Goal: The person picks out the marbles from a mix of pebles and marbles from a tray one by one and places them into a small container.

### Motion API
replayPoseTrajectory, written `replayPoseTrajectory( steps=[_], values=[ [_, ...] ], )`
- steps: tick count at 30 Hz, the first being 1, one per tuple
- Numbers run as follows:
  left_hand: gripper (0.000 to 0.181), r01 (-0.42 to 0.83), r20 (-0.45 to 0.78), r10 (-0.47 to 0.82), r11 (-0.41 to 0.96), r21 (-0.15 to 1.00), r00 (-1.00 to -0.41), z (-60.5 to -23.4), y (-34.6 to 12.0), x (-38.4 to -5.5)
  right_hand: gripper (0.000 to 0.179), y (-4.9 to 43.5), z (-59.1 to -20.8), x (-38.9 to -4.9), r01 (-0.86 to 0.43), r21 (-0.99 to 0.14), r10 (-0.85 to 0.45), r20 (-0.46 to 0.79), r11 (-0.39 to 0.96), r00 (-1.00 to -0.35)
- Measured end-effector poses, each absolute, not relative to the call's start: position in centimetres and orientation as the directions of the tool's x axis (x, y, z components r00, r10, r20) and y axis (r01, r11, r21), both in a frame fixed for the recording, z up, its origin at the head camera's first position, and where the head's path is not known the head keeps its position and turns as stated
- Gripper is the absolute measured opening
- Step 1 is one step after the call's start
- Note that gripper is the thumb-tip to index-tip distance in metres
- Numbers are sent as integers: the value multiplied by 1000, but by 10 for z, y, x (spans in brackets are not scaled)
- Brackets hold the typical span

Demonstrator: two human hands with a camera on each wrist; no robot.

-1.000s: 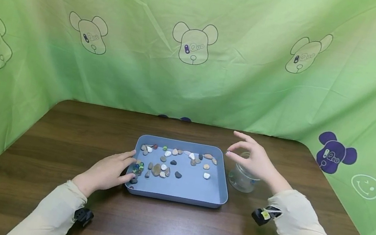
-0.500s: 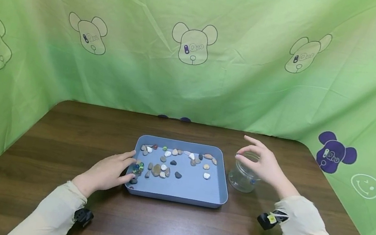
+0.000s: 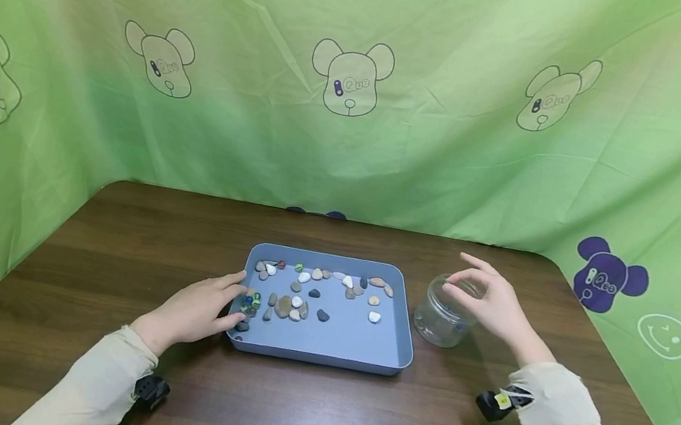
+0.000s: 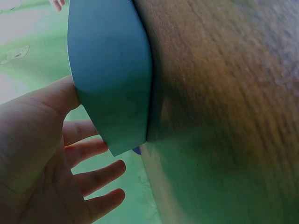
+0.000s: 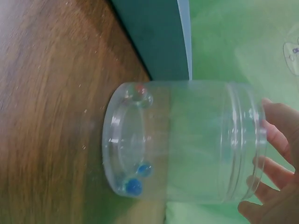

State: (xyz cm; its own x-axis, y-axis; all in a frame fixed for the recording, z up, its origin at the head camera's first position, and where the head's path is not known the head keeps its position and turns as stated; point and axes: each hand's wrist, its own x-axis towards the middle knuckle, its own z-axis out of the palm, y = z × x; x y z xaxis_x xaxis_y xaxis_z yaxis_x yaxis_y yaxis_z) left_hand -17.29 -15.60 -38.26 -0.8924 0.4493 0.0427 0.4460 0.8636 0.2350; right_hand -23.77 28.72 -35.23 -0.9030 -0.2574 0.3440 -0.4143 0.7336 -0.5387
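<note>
My left hand (image 3: pixel 193 312) rests at the left side of a blue-grey tray (image 3: pixel 331 344), thumb and fingers spread along its rim. In the left wrist view that hand (image 4: pixel 51 140) touches the tray's outer wall (image 4: pixel 112 70). Close to these fingertips lies a cluster of glass marbles (image 3: pixel 255 301). My right hand (image 3: pixel 488 303) is over the mouth of a clear jar (image 3: pixel 439 329), thumb and index finger pinching a small marble that the fingertips mostly hide. Blue marbles (image 5: pixel 134 186) and a clear marble with red (image 5: pixel 140 95) lie at the jar's bottom in the right wrist view.
Several pebbles, among them a white pebble (image 3: pixel 374 317) and a large brown pebble (image 3: pixel 283 306), are scattered in the tray. A red marble (image 3: pixel 281 264) and a green marble (image 3: pixel 299 267) sit by its far wall. Beyond the wooden table (image 3: pixel 305 411) hangs a green cloth (image 3: pixel 245 135).
My right hand has moved right, from the gap between tray and jar to over the jar's mouth, keeping its pinch. The left hand and the tray have stayed in place.
</note>
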Motion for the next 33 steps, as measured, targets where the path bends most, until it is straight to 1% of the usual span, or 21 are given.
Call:
replayPoseTrajectory(
  steps=[17,24,33],
  values=[
    [46,447,45,449,864,234,-892,-383,-156,-172,9,303,-363,-240,-379,-494,-192,386,782,-902],
    [47,447,43,450,863,235,-892,-384,-156,-173,12,303,-366,-241,-382,-497,-164,426,780,-890],
    [47,441,39,446,865,240,-894,-384,-157,-173,15,301,-366,-241,-377,-485,-152,440,789,-885]
  ],
)
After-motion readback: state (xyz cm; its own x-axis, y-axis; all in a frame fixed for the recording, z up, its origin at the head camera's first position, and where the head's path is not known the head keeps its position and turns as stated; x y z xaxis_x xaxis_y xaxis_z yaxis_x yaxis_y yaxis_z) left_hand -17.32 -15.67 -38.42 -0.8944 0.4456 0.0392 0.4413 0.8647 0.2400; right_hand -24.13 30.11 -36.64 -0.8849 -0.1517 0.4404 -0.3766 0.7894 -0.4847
